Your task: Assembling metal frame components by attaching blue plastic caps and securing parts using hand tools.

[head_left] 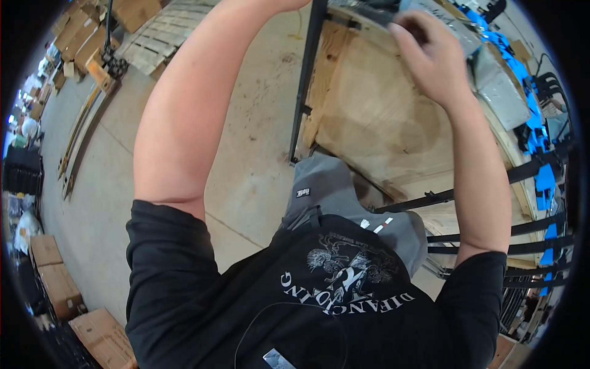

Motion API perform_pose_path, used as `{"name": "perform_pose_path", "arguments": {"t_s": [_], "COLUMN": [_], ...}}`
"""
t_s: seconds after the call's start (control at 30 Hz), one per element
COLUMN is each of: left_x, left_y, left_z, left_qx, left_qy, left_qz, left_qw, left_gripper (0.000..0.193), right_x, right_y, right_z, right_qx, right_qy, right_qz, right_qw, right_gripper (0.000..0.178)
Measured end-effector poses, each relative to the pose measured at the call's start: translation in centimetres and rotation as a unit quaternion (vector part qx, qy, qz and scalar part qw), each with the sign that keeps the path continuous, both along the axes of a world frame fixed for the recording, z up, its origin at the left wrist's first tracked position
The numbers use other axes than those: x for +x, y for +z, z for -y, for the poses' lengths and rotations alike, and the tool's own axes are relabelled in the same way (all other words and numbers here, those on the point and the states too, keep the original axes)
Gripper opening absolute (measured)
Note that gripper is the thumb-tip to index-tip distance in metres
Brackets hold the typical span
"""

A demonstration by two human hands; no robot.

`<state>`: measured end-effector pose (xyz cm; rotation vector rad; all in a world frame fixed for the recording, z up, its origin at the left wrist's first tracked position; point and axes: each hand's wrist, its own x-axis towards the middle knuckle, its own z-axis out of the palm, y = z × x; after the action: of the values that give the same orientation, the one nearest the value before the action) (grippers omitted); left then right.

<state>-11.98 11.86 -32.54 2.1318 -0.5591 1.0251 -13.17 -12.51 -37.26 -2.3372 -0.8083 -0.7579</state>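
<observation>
My left arm reaches up to the top edge, where only a sliver of my left hand (294,3) shows; its fingers are cut off. Right beside it, a long black metal bar (305,83) runs down along the edge of a wooden panel (384,104). Over the far part of that panel is my right hand (433,58), slightly blurred. Its fingers curl toward the thumb around a dark hollow, and I cannot make out whether anything is inside. More black bars (491,243) lie at the right, beside my legs.
A pallet jack (86,132) stands on the concrete floor at left, near a wooden pallet (153,40). Cardboard boxes (55,277) line the left side. At right are a pale wrapped package (501,86) and bright blue pieces (544,178) among dark parts.
</observation>
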Motion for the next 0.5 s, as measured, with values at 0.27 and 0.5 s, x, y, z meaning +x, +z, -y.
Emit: {"name": "perform_pose_path", "arguments": {"t_s": [0.27,0.5], "left_x": [-1.7,0.1], "left_y": [0.5,0.8], "left_z": [0.3,1.0], "left_qx": [0.013,-0.043], "left_qy": [0.009,-0.09], "left_qz": [-0.09,-0.134], "left_qw": [0.996,0.986], "left_gripper": [0.044,0.046], "right_x": [-2.2,-1.8], "right_y": [-1.1,-2.2], "right_z": [5.8,6.8], "right_qx": [0.0,-0.001], "right_qy": [-0.036,-0.076], "right_qz": [0.202,0.251], "right_qw": [0.979,0.965], "right_gripper": [0.012,0.017]}}
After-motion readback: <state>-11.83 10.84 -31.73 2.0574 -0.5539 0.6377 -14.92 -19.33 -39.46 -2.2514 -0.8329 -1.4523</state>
